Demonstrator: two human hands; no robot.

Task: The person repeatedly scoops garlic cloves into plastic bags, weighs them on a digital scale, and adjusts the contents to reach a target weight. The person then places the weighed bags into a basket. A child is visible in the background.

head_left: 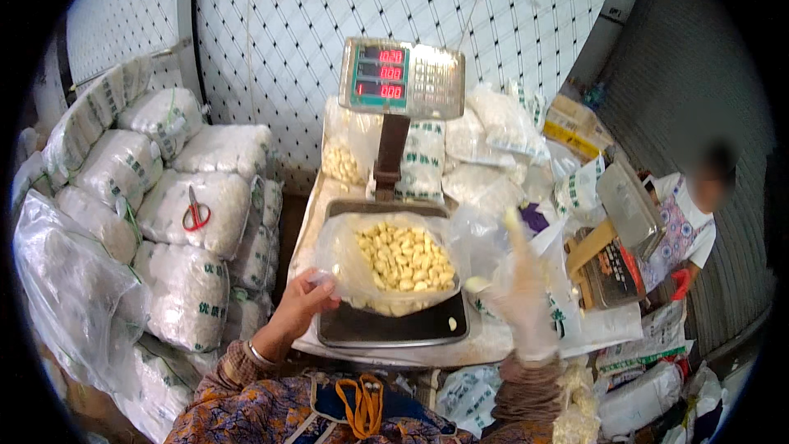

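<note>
A clear plastic bag (337,251) filled with pale peeled garlic cloves (407,256) lies open on the dark pan (393,327) of a weighing scale. My bare left hand (306,304), a bracelet at its wrist, has its fingers closed at the bag's left edge. To the right of the bag is my right hand (526,304) in a pale glove, smeared by motion, so its fingers are unclear. One loose clove (452,324) rests on the pan's front right. Behind the bag, the scale's lit display (402,78) stands on a post.
Stacked full white bags (179,296) fill the left side, with red-handled scissors (196,212) on top. More bags (493,127) crowd the table's back. At right, a person (682,222) is beside a second scale (612,267). A tiled wall (279,41) rises behind.
</note>
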